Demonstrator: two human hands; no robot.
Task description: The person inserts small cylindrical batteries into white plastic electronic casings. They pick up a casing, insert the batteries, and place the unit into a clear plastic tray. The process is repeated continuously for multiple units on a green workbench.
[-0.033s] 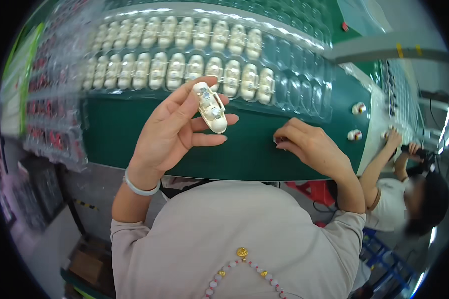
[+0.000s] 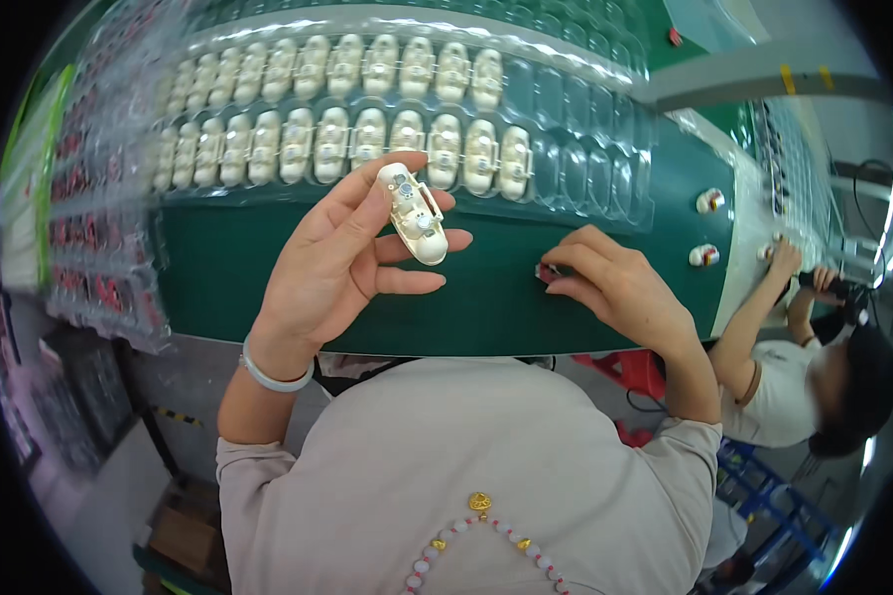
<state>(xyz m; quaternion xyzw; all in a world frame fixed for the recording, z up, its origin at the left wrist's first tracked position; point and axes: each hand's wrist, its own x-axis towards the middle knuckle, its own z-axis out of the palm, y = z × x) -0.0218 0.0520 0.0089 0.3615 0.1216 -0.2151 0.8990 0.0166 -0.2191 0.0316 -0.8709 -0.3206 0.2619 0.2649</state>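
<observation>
My left hand (image 2: 332, 248) holds up an oval cream plastic housing (image 2: 413, 213) between thumb and fingers. Its hollow side faces me, showing small round metal-looking parts inside and a bracket along one edge. Over the green table, my right hand (image 2: 625, 293) pinches a small dark red part (image 2: 547, 272) with thumb and forefinger; the fingers cover most of it, so its exact kind does not show. Beyond my left hand, a clear plastic tray (image 2: 590, 183) carries two rows of similar cream housings (image 2: 368, 134).
Two small white, red and yellow parts, one farther (image 2: 709, 201) and one nearer (image 2: 703, 256), lie at the green table's (image 2: 466, 312) right. Stacked clear trays (image 2: 104, 233) with red pieces stand left. A grey bar (image 2: 764, 84) crosses the upper right. Another person (image 2: 784, 382) works at right.
My right fingers have turned slightly, and more of the dark red part shows between them. The left hand keeps its hold on the housing. The whole view has shifted a little.
</observation>
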